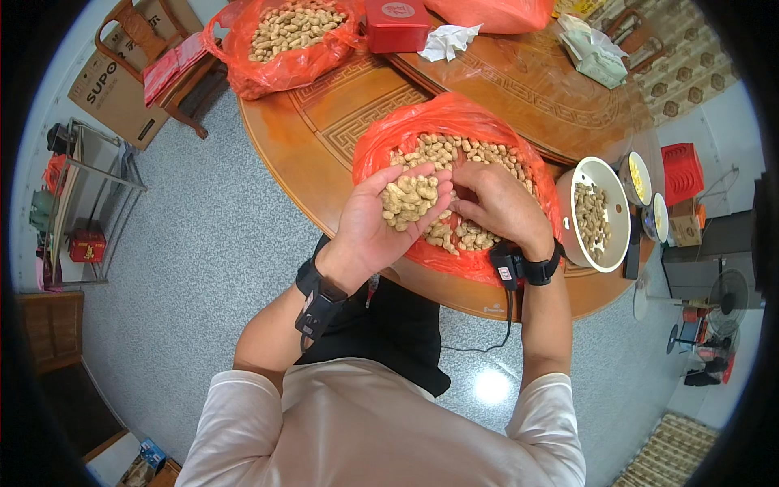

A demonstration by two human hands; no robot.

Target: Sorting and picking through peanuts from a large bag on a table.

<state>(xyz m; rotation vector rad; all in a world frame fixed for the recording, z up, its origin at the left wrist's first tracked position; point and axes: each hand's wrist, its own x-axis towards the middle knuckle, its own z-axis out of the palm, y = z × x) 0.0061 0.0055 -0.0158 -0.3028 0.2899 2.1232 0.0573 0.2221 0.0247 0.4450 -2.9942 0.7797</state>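
Cupped palm up, my left hand (pixel 380 231) holds a heap of unshelled peanuts (pixel 409 199). It is above the near left side of an open red plastic bag (pixel 389 140) spread on the round wooden table (pixel 292 164). More unshelled peanuts (pixel 487 234) lie inside the bag. My right hand (pixel 502 198) reaches over them, its fingers bent downward beside my left fingertips. Those right fingertips are partly hidden, so whether they pinch a peanut cannot be told. Both wrists wear black strapped devices.
Right of the bag stands a white basin (pixel 621 225) with peanuts, beside two bowls (pixel 636 176) of yellow pieces. Another red bag of peanuts (pixel 295 36), a red box (pixel 397 27), crumpled tissue (pixel 449 42) and a tissue pack (pixel 593 55) sit farther back. A cable (pixel 487 349) hangs from my right wrist.
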